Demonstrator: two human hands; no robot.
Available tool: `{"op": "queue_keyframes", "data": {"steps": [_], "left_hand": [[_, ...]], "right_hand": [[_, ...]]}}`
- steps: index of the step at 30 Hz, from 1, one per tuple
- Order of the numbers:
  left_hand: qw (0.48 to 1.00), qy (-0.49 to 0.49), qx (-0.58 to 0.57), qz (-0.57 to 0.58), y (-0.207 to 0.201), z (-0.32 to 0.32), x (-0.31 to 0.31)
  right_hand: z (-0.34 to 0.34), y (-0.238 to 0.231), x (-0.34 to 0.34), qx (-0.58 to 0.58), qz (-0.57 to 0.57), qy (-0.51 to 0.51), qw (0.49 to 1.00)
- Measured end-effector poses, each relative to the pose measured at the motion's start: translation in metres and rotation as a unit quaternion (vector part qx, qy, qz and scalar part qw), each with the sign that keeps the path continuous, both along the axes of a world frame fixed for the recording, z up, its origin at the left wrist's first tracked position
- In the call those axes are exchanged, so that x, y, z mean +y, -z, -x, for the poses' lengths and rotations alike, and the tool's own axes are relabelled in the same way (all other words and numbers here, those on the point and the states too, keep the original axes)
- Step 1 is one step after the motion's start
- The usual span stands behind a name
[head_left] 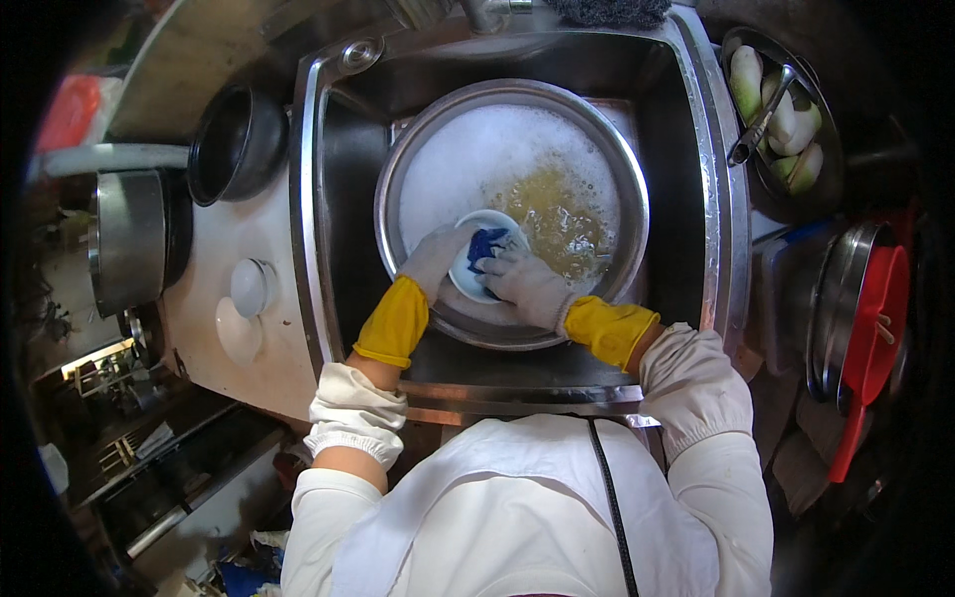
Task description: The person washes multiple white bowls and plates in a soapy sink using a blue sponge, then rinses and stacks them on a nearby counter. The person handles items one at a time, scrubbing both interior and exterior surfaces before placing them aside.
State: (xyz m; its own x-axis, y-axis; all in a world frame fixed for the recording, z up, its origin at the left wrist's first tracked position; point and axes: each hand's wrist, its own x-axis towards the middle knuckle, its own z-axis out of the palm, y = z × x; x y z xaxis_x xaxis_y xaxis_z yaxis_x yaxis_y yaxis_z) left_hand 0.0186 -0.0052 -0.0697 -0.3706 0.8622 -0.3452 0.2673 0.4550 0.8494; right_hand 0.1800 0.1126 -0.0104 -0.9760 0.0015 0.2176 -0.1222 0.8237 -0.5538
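A small white bowl [512, 229] is tilted over the soapy water of a big round metal basin [638, 169]. My left hand [436, 259], in a pale glove with a yellow cuff, is closed on the bowl's left side. Inside the bowl, a dark blue scrubbing cloth or sponge [486, 246] lies under the fingers of my right hand [527, 289], which wears a matching glove and presses it to the inner wall. The fingertips partly hide the blue piece, so its exact kind is unclear. White foam covers much of the water, with a yellowish patch on the right.
The basin stands in a steel sink [708, 199] below a faucet [487, 12]. Leftward are a black pot [237, 144], a metal pot [134, 239] and small white bowls [239, 323]. Rightward are a pan of peeled vegetables [796, 124] with a peeler-like tool and a red strainer [877, 318].
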Motion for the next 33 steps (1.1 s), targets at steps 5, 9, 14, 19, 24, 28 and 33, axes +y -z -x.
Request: {"op": "queue_keyframes", "data": {"steps": [5,9,14,19,24,28,33], "left_hand": [[0.977,-0.179,-0.035,0.107,-0.049,-0.016,0.022],[0.909,-0.256,-0.258,0.205,-0.100,-0.015,0.042],[0.953,-0.246,-0.093,0.148,-0.086,-0.031,0.044],[0.950,-0.121,0.012,0.287,-0.040,-0.008,0.033],[0.944,-0.090,0.182,0.261,-0.027,-0.008,0.027],[0.854,0.050,0.517,-0.025,-0.016,-0.036,0.006],[0.861,0.169,0.456,0.148,0.012,-0.034,0.009]], "right_hand": [[-0.001,-0.009,-0.003,-0.017,0.403,0.144,0.904],[0.003,-0.001,-0.005,-0.006,0.135,0.030,0.990],[0.005,0.014,-0.006,-0.025,0.348,0.101,0.932],[-0.008,0.048,0.038,-0.029,-0.258,-0.035,0.965],[-0.011,0.069,0.062,-0.363,0.031,0.234,0.901],[-0.028,0.069,0.058,-0.357,0.067,0.341,0.867],[-0.038,0.119,0.070,-0.405,0.097,0.171,0.893]]}}
